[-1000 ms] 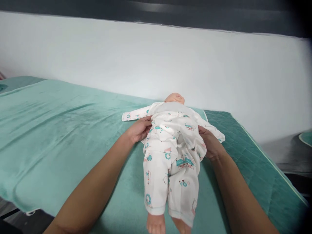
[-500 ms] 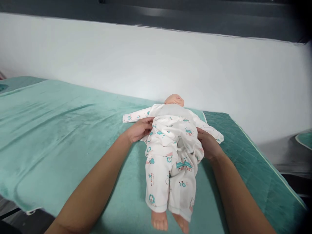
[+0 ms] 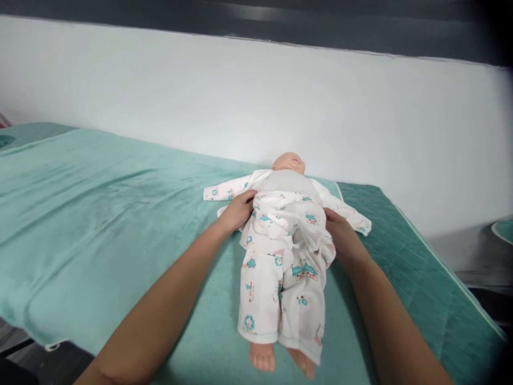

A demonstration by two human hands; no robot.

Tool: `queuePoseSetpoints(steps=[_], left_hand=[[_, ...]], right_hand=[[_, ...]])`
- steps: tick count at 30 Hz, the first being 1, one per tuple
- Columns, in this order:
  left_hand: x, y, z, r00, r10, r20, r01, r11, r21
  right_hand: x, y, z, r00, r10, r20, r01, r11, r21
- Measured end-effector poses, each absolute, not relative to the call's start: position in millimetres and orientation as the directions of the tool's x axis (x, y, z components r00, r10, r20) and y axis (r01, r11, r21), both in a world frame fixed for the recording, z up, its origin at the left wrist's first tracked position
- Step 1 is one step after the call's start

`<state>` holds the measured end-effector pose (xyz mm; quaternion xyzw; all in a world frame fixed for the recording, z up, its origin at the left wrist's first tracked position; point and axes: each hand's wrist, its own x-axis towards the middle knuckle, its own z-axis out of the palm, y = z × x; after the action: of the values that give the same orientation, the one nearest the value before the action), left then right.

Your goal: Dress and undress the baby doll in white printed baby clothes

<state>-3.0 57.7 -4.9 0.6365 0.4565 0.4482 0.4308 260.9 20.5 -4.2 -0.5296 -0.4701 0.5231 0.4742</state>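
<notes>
A baby doll (image 3: 288, 162) lies on its back, head toward the wall and bare feet toward me. It wears white printed pants (image 3: 259, 283) and a white long-sleeved top (image 3: 229, 189), spread open around a plain pale chest. My left hand (image 3: 239, 210) is closed at the left of the waistband, its fingers pinching the pants' edge. On the other side, my right hand (image 3: 343, 235) holds the pants at the hip; some of its fingers are hidden behind the cloth. The pants are bunched around the crotch and reach down to the ankles.
Beneath the doll is a smooth green sheet (image 3: 100, 214) with wrinkles at the left. A darker quilted green cover (image 3: 425, 278) shows at the right, up to the bed's edge. A white wall (image 3: 200, 96) stands close behind the head.
My left hand has shifted slightly up and inward at the waistband, its fingers now more closed. The right hand stays at the hip. The pant legs look a little straighter.
</notes>
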Motion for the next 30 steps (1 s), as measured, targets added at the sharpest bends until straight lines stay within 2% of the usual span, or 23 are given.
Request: queuePoseSetpoints(steps=[3, 5, 8, 11, 14, 18, 21, 26, 30], left_hand=[[-5.8, 57.3, -4.2, 0.181, 0.955, 0.234, 0.280, -0.279, 0.919], [-6.8, 58.3, -6.3, 0.132, 0.964, 0.232, 0.280, -0.260, 0.924], [-6.6, 61.3, -11.2, 0.068, 0.989, 0.135, 0.114, -0.142, 0.983], [-4.8, 64.0, -14.2, 0.092, 0.996, 0.015, -0.108, -0.005, 0.994], [-2.7, 63.8, -12.8, 0.096, 0.995, -0.034, -0.192, 0.052, 0.980], [0.1, 59.6, -7.7, 0.084, 0.996, 0.017, -0.102, -0.008, 0.995], [1.8, 57.1, -4.8, 0.071, 0.996, 0.060, -0.006, -0.060, 0.998], [4.4, 58.1, -3.8, -0.018, 0.993, 0.114, 0.070, -0.112, 0.991], [6.5, 58.2, -2.7, -0.053, 0.992, 0.116, 0.083, -0.111, 0.990]], right_hand=[[263.8, 24.0, -9.8, 0.081, 0.994, -0.069, 0.023, -0.071, -0.997], [267.0, 27.6, -14.9, 0.132, 0.991, 0.000, 0.050, -0.006, -0.999], [270.6, 30.6, -18.7, 0.178, 0.980, 0.092, 0.087, 0.077, -0.993], [270.8, 28.8, -15.8, 0.158, 0.979, 0.129, 0.148, 0.106, -0.983], [268.7, 24.8, -9.6, 0.131, 0.979, 0.157, 0.266, 0.118, -0.957], [266.0, 21.7, -2.8, 0.100, 0.970, 0.224, 0.437, 0.160, -0.885], [263.6, 21.8, -2.1, 0.071, 0.969, 0.235, 0.410, 0.186, -0.893], [259.7, 21.5, -3.2, 0.110, 0.932, 0.345, 0.364, 0.285, -0.887], [260.1, 20.8, -1.3, 0.093, 0.961, 0.260, 0.384, 0.206, -0.900]])
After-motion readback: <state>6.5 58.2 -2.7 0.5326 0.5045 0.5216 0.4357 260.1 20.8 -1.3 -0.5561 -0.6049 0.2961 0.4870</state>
